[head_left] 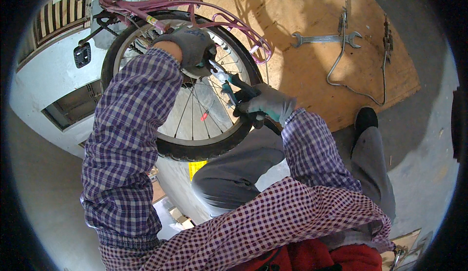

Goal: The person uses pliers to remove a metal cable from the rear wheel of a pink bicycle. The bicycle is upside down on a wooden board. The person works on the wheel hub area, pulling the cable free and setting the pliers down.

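A bicycle wheel [168, 149] with a black tyre and thin spokes lies before me, joined to a pink bicycle frame [146, 6]. My right hand [268, 102], in a grey glove, grips pliers [223, 76] with dark green and black handles. Their metal jaws point up and left, against the fingers of my left hand. Also gloved in grey, my left hand [192, 49] is closed over the hub side of the wheel; what its fingers hold is hidden. A small red item [204, 116] shows among the spokes below.
On the wooden board [297, 76] to the right lie an open-ended wrench [326, 39] and a bent cable [335, 78] with metal parts at its ends. A black pedal [83, 55] juts out at the left. My dark shoe [365, 119] stands beside the board's near edge.
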